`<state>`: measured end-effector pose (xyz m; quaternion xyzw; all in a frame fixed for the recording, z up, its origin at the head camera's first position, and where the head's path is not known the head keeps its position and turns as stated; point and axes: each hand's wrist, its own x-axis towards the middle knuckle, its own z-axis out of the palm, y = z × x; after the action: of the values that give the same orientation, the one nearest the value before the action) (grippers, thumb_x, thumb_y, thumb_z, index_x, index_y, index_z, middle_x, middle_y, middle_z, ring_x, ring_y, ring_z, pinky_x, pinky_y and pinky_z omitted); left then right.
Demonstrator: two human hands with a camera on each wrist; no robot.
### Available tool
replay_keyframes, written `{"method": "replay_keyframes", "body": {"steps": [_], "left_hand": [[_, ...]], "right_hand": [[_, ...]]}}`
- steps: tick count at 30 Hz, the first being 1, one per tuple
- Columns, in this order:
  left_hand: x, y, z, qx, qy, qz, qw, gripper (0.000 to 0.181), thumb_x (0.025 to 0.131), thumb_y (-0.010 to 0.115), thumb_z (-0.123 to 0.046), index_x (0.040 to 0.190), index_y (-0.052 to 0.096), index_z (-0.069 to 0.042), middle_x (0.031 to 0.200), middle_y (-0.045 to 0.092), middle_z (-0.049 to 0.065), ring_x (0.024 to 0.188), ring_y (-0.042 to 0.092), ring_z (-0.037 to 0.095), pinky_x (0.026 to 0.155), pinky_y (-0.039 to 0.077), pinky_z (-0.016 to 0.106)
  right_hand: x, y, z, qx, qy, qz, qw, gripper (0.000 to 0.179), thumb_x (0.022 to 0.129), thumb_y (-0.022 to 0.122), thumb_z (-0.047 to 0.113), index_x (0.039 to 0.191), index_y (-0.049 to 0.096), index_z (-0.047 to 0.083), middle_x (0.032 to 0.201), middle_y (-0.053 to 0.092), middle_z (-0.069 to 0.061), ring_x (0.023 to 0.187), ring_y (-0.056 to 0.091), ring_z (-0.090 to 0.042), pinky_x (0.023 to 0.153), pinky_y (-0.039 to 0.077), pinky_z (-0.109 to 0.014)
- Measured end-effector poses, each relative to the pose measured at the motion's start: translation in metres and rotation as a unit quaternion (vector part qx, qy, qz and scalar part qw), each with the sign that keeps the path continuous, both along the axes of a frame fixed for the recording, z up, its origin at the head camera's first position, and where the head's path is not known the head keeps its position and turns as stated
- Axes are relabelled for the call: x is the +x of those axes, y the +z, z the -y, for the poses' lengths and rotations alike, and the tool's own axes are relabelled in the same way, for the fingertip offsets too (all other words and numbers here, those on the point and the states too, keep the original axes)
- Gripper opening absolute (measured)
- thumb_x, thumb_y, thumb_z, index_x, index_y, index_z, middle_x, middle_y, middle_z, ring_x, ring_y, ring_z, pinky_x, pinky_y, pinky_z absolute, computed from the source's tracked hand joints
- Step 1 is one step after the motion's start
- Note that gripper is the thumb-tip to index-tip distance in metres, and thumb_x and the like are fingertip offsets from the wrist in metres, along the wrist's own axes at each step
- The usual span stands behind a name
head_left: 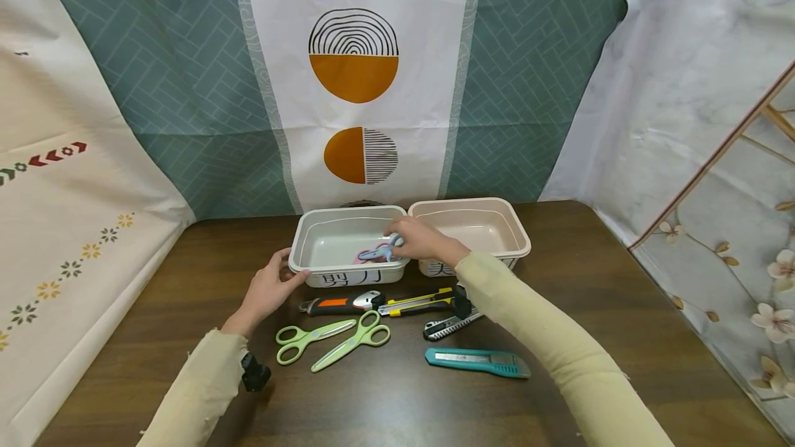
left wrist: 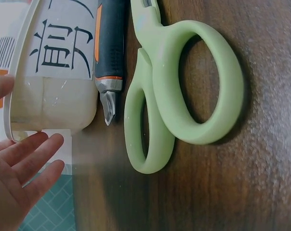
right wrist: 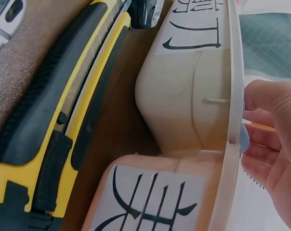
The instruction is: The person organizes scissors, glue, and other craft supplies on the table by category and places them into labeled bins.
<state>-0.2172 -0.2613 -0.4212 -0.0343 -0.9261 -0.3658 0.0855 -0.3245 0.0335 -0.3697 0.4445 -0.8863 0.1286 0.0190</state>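
A pale bin (head_left: 397, 274) with black characters on its front stands at the back of the table. My left hand (head_left: 267, 292) touches its left end, thumb at the front corner of the rim and the other fingers fairly straight along the side. Over the bin's right part, my right hand (head_left: 422, 239) pinches the handle of light blue scissors (head_left: 377, 252), which are inside the bin. Something pink (head_left: 360, 258) shows beneath their blades. In the right wrist view only a bit of the blue handle (right wrist: 244, 138) appears past the rim, the rest hidden.
Beside the bin stands a pinkish bin (head_left: 517, 252). In front lie an orange-and-black cutter (head_left: 335, 305), a yellow-and-black cutter (head_left: 422, 303), a silver-and-black cutter (head_left: 444, 328), a teal cutter (head_left: 475, 360), and two green scissors (head_left: 298, 343) (head_left: 355, 342). Patterned cloth (head_left: 205, 178) hangs behind.
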Motion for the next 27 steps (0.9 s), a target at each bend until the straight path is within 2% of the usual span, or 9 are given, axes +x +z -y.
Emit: {"method": "replay_keyframes", "body": {"steps": [5, 12, 21, 27], "left_hand": [[0.000, 0.000, 0.000, 0.000, 0.000, -0.002, 1.0000, 0.064, 0.086, 0.060, -0.035, 0.133, 0.034, 0.000, 0.116, 0.057, 0.022, 0.094, 0.060, 0.030, 0.077, 0.047, 0.044], [0.000, -0.001, -0.001, 0.002, 0.003, -0.004, 1.0000, 0.064, 0.086, 0.061, -0.034, 0.133, 0.034, 0.001, 0.115, 0.057, 0.022, 0.093, 0.060, 0.031, 0.077, 0.046, 0.044], [0.001, -0.001, -0.001, 0.003, 0.000, -0.007, 1.0000, 0.064, 0.086, 0.061, -0.034, 0.133, 0.034, 0.000, 0.115, 0.057, 0.023, 0.094, 0.060, 0.031, 0.077, 0.047, 0.045], [0.001, -0.001, -0.001, 0.000, 0.004, -0.005, 1.0000, 0.064, 0.086, 0.061, -0.034, 0.133, 0.034, -0.001, 0.115, 0.057, 0.021, 0.094, 0.060, 0.031, 0.079, 0.046, 0.045]], "right_hand": [[0.001, 0.001, 0.005, 0.027, -0.010, 0.017, 0.9994, 0.034, 0.076, 0.065, 0.013, 0.109, 0.065, 0.002, 0.110, 0.063, -0.009, 0.100, 0.058, -0.022, 0.083, 0.045, -0.034], [-0.001, -0.001, 0.010, 0.041, -0.001, 0.011, 0.9991, 0.028, 0.074, 0.064, 0.008, 0.101, 0.069, 0.003, 0.099, 0.067, -0.007, 0.086, 0.060, -0.017, 0.074, 0.047, -0.031], [0.001, 0.000, 0.012, 0.030, 0.002, 0.003, 0.9995, 0.026, 0.072, 0.067, 0.006, 0.098, 0.070, 0.003, 0.096, 0.068, -0.006, 0.082, 0.061, -0.016, 0.071, 0.047, -0.029], [0.000, -0.001, 0.012, -0.006, 0.008, -0.005, 0.9999, 0.028, 0.071, 0.066, 0.005, 0.098, 0.070, 0.002, 0.097, 0.068, -0.006, 0.079, 0.060, -0.016, 0.068, 0.047, -0.028]]}}
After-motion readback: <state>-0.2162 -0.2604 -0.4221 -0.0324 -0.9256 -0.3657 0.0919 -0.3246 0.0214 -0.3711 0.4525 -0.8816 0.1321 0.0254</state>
